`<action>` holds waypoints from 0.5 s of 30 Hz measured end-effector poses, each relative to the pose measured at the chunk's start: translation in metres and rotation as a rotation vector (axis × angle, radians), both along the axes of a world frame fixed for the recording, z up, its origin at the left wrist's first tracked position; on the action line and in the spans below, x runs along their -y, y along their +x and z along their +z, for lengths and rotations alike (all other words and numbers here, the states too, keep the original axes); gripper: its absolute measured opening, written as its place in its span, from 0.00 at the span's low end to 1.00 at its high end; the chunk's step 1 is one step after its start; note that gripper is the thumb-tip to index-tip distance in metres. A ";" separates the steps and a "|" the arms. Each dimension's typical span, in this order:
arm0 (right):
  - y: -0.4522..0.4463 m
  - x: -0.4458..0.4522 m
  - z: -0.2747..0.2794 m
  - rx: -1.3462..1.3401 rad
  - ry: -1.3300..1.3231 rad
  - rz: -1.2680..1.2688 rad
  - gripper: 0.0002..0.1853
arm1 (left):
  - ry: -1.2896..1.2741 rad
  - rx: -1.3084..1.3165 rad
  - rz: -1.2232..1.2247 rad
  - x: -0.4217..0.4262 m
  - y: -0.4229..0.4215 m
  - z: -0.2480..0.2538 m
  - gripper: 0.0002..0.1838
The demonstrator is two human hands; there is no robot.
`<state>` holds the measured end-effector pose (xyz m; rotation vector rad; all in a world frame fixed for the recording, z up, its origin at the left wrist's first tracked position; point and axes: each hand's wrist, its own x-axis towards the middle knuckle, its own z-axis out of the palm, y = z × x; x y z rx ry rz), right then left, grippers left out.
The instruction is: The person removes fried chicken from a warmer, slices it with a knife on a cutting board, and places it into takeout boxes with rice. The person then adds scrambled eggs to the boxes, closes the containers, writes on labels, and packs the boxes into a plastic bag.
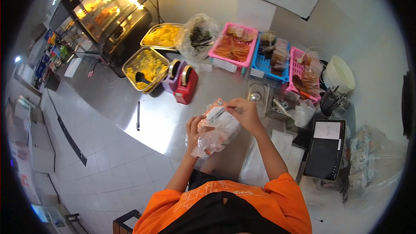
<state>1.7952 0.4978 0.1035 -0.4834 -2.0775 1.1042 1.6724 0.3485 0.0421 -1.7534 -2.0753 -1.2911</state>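
Observation:
A clear plastic bag [211,143] with something orange showing inside rests on the steel counter in front of me. White paper with dark print, perhaps a receipt, lies against its upper side [222,120]. My left hand [196,131] is curled around the bag's left side, gripping it. At the bag's upper right edge, my right hand [243,113] has its fingers pinched together; whether they hold the paper or the plastic is hidden. Beyond the bag stand a red tape dispenser [186,89] and a purple tape dispenser [172,76].
Metal trays of yellow food [145,67] stand at the back left, near a lit warming cabinet [106,11]. Pink and blue baskets [269,60] of packets line the wall. On the right are a tablet [325,149] and a white bowl [339,74]. A pen [138,116] lies left.

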 end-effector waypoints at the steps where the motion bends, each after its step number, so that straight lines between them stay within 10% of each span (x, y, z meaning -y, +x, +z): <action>1: -0.008 0.004 -0.011 0.014 0.044 0.055 0.07 | 0.050 -0.063 0.058 0.001 0.003 0.008 0.12; 5: -0.020 0.028 -0.039 0.119 0.083 0.177 0.17 | -0.423 0.332 -0.101 -0.005 -0.010 0.005 0.09; 8: -0.012 0.052 -0.036 0.222 -0.216 0.050 0.28 | -0.111 0.072 -0.165 -0.018 -0.028 -0.012 0.11; 11: -0.008 0.082 -0.052 0.026 -0.158 -0.283 0.27 | -0.563 0.317 -0.218 -0.038 -0.035 0.006 0.16; 15: -0.006 0.109 -0.066 0.169 0.270 -0.418 0.33 | -0.499 0.456 -0.217 -0.052 -0.040 0.006 0.20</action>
